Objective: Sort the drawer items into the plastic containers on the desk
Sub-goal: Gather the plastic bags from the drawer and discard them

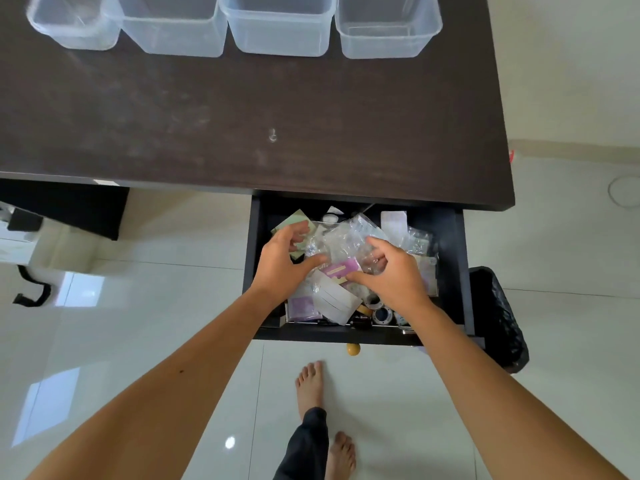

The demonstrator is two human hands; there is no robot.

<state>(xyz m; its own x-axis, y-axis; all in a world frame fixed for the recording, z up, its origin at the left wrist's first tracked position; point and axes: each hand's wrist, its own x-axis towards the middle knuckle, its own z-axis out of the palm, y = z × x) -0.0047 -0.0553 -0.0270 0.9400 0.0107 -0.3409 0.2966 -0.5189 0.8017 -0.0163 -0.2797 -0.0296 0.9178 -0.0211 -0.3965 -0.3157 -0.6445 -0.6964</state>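
— How far along are we?

— Barely started, by our reckoning. The four plastic containers [277, 26] along the top of the frame, at the far edge of the tabletop [242, 126], show nothing inside them, while the drawer [450, 271] at the centre right is pulled open and heaped with items: clear plastic bags [346, 237], a purple card [341, 270], a white paper slip [334, 301], tape rolls [381, 315] near the front edge.

— So everything is left to sort?

— As far as we can see, yes.

— And our hands?

— Both reach down into the drawer, forearms coming up from the lower corners. Our left hand [282, 263] hovers over the left of the pile, fingers spread and loosely curved, thumb toward the purple card; we can't tell whether it touches anything. Our right hand [391, 271] has its fingers curled into the crinkled plastic bags, apparently pinching one, thumb lying across the purple card.
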